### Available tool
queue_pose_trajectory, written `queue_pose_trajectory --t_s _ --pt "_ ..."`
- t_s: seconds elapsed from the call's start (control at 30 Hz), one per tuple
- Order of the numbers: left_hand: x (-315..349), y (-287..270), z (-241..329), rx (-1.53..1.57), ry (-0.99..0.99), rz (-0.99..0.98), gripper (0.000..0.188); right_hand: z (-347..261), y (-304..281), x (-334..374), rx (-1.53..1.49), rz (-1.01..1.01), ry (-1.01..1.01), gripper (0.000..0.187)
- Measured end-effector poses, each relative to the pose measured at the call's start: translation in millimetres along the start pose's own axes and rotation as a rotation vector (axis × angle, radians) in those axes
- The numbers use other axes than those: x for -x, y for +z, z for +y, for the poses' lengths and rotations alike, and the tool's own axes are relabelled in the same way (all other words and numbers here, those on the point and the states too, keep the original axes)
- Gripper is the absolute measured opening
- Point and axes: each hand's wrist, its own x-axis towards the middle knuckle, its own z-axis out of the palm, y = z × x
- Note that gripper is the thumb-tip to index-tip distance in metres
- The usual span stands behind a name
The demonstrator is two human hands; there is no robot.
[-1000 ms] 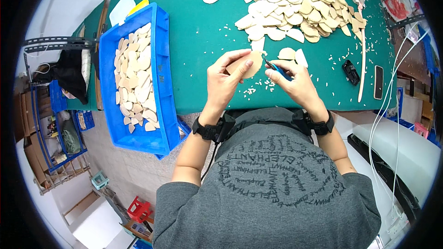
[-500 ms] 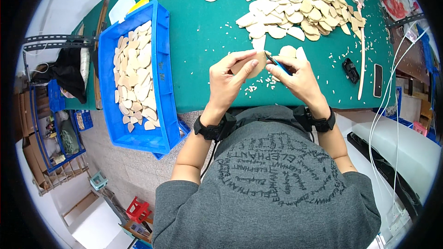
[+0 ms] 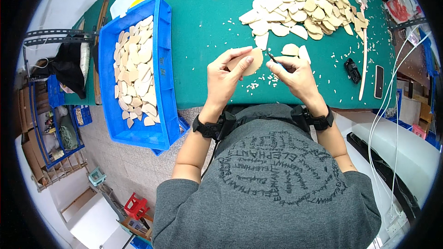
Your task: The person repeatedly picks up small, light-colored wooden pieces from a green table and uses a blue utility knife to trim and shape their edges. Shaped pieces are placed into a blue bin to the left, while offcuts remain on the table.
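Between the thumb and fingers of my left hand [image 3: 222,76] is a flat beige piece with a rounded edge [image 3: 254,62]; its material I cannot tell. My right hand [image 3: 297,77] is closed around small blue-handled cutting pliers [image 3: 270,56], whose dark jaws are just right of the piece, apart from it. The fingers cover most of the handles. Small pale offcuts [image 3: 252,85] lie on the green cloth below and around my hands. Just beyond them are a few loose beige pieces [image 3: 290,50].
A large heap of similar beige pieces [image 3: 295,4] covers the far middle of the green table [image 3: 194,41]. On the left, a blue crate [image 3: 164,74] holds many more. To the right lie a long pale stick [image 3: 363,64], a black object [image 3: 352,70] and a phone [image 3: 379,82].
The pliers' jaws have come away from the edge of the beige piece, which now shows more of its face. My left hand has shifted slightly left. The whole view has shifted a little.
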Motion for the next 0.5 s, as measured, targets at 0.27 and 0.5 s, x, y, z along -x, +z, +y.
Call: queue_pose_trajectory --t_s 0.27,0.5 --pt "-33 -132 -27 0.608 0.159 0.607 0.044 7 -34 4 -0.247 0.113 0.065 0.024" --pt "-57 17 -82 -0.088 -0.200 -0.034 0.039 18 -78 22 -0.190 0.272 0.085 0.023"
